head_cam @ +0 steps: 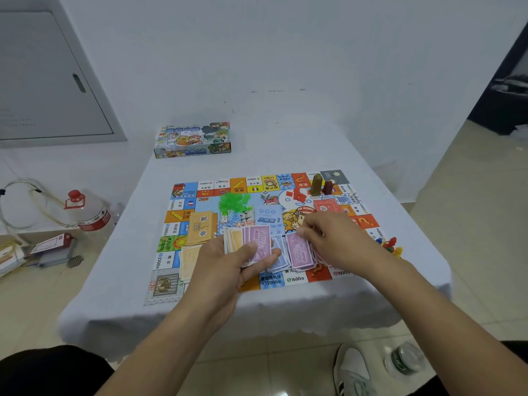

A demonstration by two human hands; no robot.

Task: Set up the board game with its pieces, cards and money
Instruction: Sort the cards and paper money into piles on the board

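Right hand [331,238] hides part of the loose notes [297,252] on the board [257,195].

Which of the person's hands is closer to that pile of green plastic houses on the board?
Left. The left hand, gripping a fan of paper money, sits just below the green plastic houses; the right hand lies farther off, to their lower right.

Bare cloth [285,150] beyond the board [257,232]; game box [193,140] far left.

A game board [297,278] lies on a table [285,150]. The game box [193,140] sits beyond it, far left. Loose banknotes [298,252] lie on the board's near edge.
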